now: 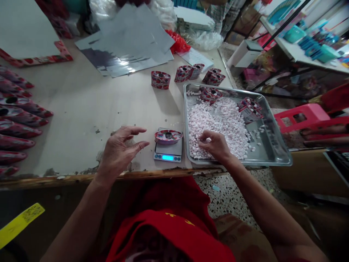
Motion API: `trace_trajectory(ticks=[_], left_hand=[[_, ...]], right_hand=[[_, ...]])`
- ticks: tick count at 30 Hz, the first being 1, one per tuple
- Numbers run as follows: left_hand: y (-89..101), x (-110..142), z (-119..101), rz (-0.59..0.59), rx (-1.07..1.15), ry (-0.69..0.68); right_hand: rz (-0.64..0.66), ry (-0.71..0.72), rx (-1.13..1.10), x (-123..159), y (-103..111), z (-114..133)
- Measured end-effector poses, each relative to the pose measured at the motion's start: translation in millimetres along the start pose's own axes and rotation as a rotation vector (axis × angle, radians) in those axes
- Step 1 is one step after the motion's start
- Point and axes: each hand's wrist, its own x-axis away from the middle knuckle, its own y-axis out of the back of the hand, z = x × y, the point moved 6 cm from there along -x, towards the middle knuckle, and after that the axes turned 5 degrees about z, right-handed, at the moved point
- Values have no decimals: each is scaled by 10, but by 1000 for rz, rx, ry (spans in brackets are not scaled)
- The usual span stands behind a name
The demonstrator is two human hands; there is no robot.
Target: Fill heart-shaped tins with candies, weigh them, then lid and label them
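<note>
Left of the flat, silvery scale (160,150), glossy red-patterned packets (16,125) line the far side of the pale, chipped worktop (81,105). Nearer the scale, the left hand (118,149) is empty, fingers (136,130) and thumb spread in a C shape. On the scale stands an oval printed container (163,141) with a round dark hole on top. Just right of the scale, a shiny metal tray (268,142) bears smooth, rounded white pellets (204,120); the right hand (216,145) dips among them, fingers curled towards the thumb, grip contents unclear.
</note>
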Motion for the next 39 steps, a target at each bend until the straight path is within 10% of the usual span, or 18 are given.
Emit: trace_trajectory(ticks=[12,21,26,31,36,39], left_hand=[[31,24,43,-5,13,18],[106,6,14,-8,7,92],[199,-22,235,-17,25,203],[150,-124,286,34,25,204],[102,-180,217,52,-18,136],[112,-163,284,40,-35,135]], right_hand=[[16,-174,-282,8,14,-92],[192,132,-433,-489,-82,1209],[331,162,-341,-577,-329,1364],[161,121,-283,-728,47,994],[-403,-112,82,-1230,1024,58],[-351,-194,174,-1526,1143,-413]])
